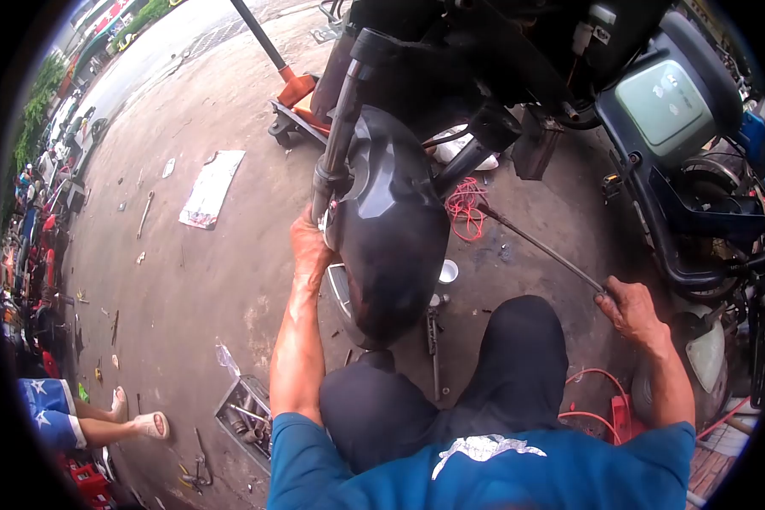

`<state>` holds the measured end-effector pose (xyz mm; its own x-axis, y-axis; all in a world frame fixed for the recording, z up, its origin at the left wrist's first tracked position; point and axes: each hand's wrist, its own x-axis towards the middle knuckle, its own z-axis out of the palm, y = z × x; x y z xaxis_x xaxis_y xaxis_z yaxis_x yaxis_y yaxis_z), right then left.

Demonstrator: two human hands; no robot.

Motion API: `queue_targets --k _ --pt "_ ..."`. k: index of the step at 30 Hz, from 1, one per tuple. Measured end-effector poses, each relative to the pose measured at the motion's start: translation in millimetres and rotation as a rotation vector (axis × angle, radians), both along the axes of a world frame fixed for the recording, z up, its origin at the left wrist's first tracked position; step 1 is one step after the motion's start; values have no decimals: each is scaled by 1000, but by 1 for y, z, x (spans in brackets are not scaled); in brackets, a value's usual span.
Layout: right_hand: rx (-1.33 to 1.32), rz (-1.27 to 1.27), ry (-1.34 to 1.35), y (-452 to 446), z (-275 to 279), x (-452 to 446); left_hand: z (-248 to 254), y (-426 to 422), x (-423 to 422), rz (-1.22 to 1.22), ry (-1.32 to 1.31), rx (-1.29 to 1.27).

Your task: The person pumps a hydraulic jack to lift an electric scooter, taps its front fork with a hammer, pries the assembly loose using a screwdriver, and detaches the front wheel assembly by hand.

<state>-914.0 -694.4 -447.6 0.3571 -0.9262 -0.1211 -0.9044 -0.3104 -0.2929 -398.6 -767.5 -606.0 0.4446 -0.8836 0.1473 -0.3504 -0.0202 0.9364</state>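
Note:
My left hand (308, 246) is closed around the lower part of the motorcycle's fork leg (338, 136), beside the dark front fender (397, 212). Its fingertips are partly hidden behind the fork. Out to the right, my right hand (629, 310) is wrapped around one end of a long thin metal rod (548, 251). The rod's far end points up and left, close to the fender's right side and a coil of red cord (466, 208). I cannot make out the shape of its tip. A second fork leg (467, 161) slants down on the fender's right.
A tray of metal tools (246, 416) sits at lower left, near a seated person's feet (140, 416). A long-handled tool (434, 344) and a white cup (448, 271) stand between my knees and the fender. An orange jack (296, 87) is behind; another motorbike (680, 153) stands right.

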Motion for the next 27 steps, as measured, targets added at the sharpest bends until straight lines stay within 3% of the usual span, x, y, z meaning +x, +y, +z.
queue_targets --k 7,10,13,15,17,19,22,25,27 --pt "130 -434 59 36 -161 -44 21 7 -9 -56 -36 -64" --pt "-51 -230 73 13 -173 -20 13 7 1 -59 -90 -65" --pt "238 -258 -637 -50 -103 60 17 11 -12 -24 -32 -74" --pt "151 -20 -828 -76 -52 122 24 15 -17 44 -107 -93" --pt "131 69 -1118 -101 -30 174 -4 3 -6 119 -306 -179" --pt "219 -25 -1330 -115 -2 208 -5 2 -9 138 -354 -251" --pt "195 -214 -1477 -134 -22 244 8 2 -8 50 -236 -128" --pt "136 -259 -1694 -137 -29 266 6 1 0 -46 -207 -78" --pt "122 -279 -1762 -137 -32 273 9 9 -2 13 -279 -89"
